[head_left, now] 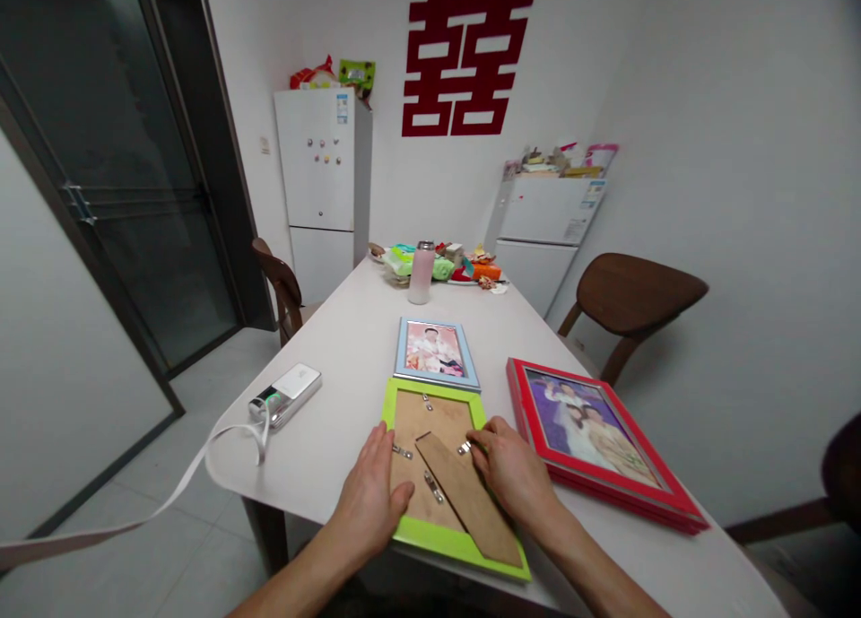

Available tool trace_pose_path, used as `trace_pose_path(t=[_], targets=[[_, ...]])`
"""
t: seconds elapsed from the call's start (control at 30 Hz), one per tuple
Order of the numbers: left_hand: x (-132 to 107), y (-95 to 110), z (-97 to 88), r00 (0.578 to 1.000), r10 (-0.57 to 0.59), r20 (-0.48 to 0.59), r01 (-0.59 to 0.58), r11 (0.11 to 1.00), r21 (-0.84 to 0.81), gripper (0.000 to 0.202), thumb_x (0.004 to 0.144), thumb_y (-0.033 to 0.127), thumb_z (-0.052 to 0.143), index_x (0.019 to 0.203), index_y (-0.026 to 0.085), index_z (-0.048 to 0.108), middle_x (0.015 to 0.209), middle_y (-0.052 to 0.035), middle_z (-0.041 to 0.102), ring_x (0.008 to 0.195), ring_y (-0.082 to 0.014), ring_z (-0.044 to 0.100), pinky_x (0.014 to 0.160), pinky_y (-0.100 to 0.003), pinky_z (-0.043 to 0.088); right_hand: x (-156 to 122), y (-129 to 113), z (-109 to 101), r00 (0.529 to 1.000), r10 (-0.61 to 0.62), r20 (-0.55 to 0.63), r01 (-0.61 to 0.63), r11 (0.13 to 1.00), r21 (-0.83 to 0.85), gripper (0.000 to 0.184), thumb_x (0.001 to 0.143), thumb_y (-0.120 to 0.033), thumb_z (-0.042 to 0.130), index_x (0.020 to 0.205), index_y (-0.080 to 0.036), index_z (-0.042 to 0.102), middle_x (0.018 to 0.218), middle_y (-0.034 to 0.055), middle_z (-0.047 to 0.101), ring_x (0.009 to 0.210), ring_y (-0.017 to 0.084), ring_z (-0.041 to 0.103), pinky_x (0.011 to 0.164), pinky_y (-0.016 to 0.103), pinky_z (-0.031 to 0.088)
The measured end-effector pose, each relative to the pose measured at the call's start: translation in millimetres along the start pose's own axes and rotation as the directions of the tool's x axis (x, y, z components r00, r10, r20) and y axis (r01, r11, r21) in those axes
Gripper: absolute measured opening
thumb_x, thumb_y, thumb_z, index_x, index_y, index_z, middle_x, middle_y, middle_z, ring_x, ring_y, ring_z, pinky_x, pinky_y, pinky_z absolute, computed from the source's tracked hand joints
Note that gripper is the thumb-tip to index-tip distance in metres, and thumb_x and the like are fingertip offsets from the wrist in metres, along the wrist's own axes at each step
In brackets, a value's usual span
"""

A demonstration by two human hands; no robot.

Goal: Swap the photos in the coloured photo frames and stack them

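One white table (343,349) is seen to carry everything described here. To the right of the green frame, a stack of red frames (595,428) is laid with a photograph facing up. The green frame (437,539) itself is set face down near the table's closest edge, with its brown backboard (440,416) exposed. Just beyond the green frame, a blue frame (435,350) is placed picture side up, and well beyond it a pink bottle (421,274) is stood upright.

The green frame is judged light and stiff, its smooth border a little slippery; any pane hidden underneath should be treated as fragile. It is best gripped by two opposite borders, without hard pressure on the thin board.

Along the green frame's left border the left hand (369,492) is laid flat and spread, its thumb rested on the board. At the right side the right hand (515,470) is curled, fingertips brought to a metal clip (464,448); whether the clip is pinched or merely pressed cannot be told. The brown stand (471,501), slanted across the back, is probably hinged and ill suited as a handle. The small clips are likely springy, best levered by their free ends.
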State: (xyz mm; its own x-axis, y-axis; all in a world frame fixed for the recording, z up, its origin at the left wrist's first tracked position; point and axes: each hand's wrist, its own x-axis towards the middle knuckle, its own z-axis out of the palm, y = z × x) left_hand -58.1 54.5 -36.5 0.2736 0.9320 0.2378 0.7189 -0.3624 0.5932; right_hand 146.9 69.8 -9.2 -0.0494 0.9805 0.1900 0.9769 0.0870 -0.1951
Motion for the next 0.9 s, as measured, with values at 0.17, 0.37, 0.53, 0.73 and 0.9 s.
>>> trace_pose_path(t=[0.17, 0.37, 0.53, 0.73, 0.9], targets=[[-1, 0, 1.8, 1.000, 0.005, -0.011, -0.005, 1.000, -0.025, 0.057, 0.068, 0.018, 0.048, 0.121, 0.004, 0.034, 0.131, -0.0176, 0.030, 0.121, -0.0238, 0.026, 0.099, -0.040, 0.024, -9, -19, -3, 0.985, -0.159, -0.066, 0.167, 0.978, 0.129, 0.025, 0.076, -0.021, 0.043, 0.091, -0.020, 0.062, 0.095, 0.0080, 0.056, 0.088, 0.020, 0.047, 0.076, 0.029, 0.034], [0, 0, 2.0, 1.000, 0.011, -0.030, -0.012, 0.999, -0.038, 0.056, 0.066, 0.016, 0.047, 0.120, 0.007, 0.035, 0.129, -0.0166, 0.033, 0.120, -0.0247, 0.028, 0.098, -0.042, 0.026, 4, -61, 3, 0.957, -0.290, 0.014, 0.280, 0.936, 0.212, 0.020, 0.076, -0.024, 0.045, 0.079, -0.020, 0.065, 0.080, 0.0048, 0.059, 0.079, 0.016, 0.049, 0.071, 0.025, 0.034], [0, -1, 3.6, 0.998, 0.037, -0.047, -0.038, 0.999, -0.032, 0.055, 0.067, 0.016, 0.047, 0.120, 0.006, 0.035, 0.129, -0.0179, 0.033, 0.120, -0.0241, 0.029, 0.098, -0.042, 0.027, 18, -78, 13, 0.964, -0.265, 0.000, 0.262, 0.954, 0.146, 0.019, 0.075, -0.023, 0.046, 0.069, -0.018, 0.063, 0.071, 0.0054, 0.057, 0.072, 0.016, 0.049, 0.066, 0.026, 0.033], [-1, -2, 4.9, 0.998, 0.040, -0.050, -0.042, 0.999, -0.030, 0.056, 0.066, 0.013, 0.046, 0.120, 0.007, 0.034, 0.128, -0.0173, 0.035, 0.119, -0.0241, 0.030, 0.097, -0.042, 0.028, 20, -80, 25, 0.972, -0.234, -0.032, 0.236, 0.960, 0.148, 0.018, 0.075, -0.018, 0.045, 0.069, -0.016, 0.061, 0.073, 0.0065, 0.057, 0.073, 0.016, 0.049, 0.068, 0.024, 0.034], [-2, -2, 6.1, 0.998, 0.035, -0.057, -0.037, 0.998, -0.048, 0.057, 0.066, 0.014, 0.047, 0.121, 0.006, 0.034, 0.129, -0.0177, 0.033, 0.119, -0.0252, 0.029, 0.098, -0.043, 0.028, 30, -67, 24, 0.977, -0.206, -0.060, 0.213, 0.965, 0.155, 0.018, 0.076, -0.022, 0.045, 0.073, -0.017, 0.061, 0.075, 0.0047, 0.058, 0.073, 0.014, 0.051, 0.068, 0.021, 0.034]])
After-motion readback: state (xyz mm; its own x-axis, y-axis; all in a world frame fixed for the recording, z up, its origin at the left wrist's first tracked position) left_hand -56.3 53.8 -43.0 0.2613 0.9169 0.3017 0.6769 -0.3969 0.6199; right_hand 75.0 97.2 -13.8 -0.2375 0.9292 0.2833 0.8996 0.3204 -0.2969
